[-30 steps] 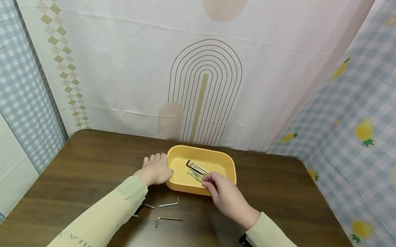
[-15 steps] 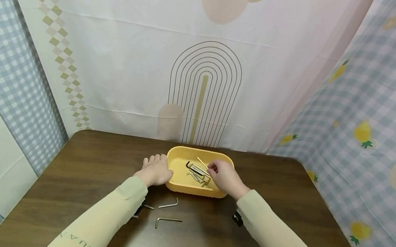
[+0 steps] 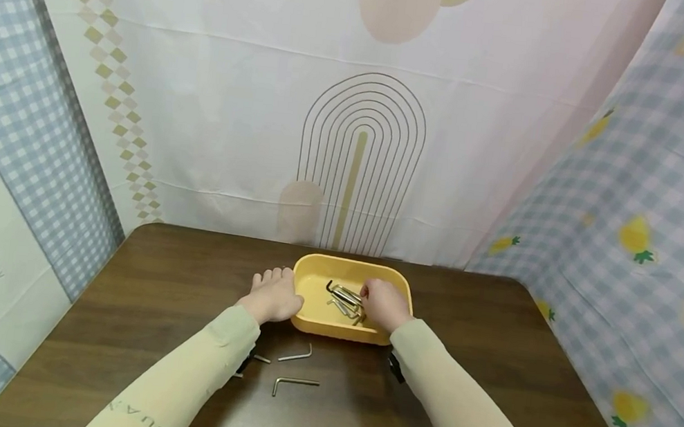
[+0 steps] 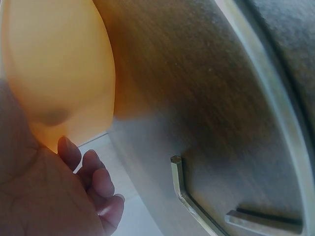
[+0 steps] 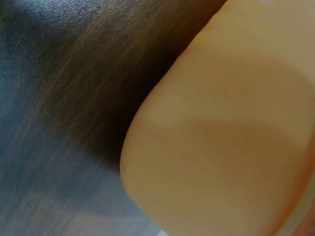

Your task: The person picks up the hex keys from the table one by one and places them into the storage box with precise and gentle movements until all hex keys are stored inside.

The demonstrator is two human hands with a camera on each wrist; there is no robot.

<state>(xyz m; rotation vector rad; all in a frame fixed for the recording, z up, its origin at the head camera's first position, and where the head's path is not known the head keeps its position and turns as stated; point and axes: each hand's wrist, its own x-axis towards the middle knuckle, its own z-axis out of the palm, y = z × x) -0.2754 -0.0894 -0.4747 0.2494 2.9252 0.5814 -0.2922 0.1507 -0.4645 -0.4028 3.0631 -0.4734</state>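
Note:
A yellow bin [image 3: 315, 287] sits near the table's back edge, with several hex keys [image 3: 344, 299] piled inside, gold, silver and one black-ended. My left hand [image 3: 271, 294] rests against the bin's left end, fingers extended and thumb at the rim. In the left wrist view, that hand's loose fingers [image 4: 103, 182] show beside the bin wall [image 4: 64, 64]. My right hand [image 3: 385, 304] reaches into the bin's right part, just beside the pile. Its fingertips are hidden, so whether it holds a hex key is unclear. The right wrist view shows mostly the bin's outer wall [image 5: 211, 132].
On the brown table [image 3: 185, 273] in front of the bin lie a silver hex key [image 3: 296, 356] and a bronze-coloured hex key [image 3: 297, 381]. Other key ends [image 3: 262, 359] poke out beside the left sleeve. A patterned curtain [image 3: 232, 125] hangs behind the table.
My right hand first gripped keys at the bin's front rim, then pinched a gold hex key over the pile. Now it is lower in the bin. The left hand has stayed put.

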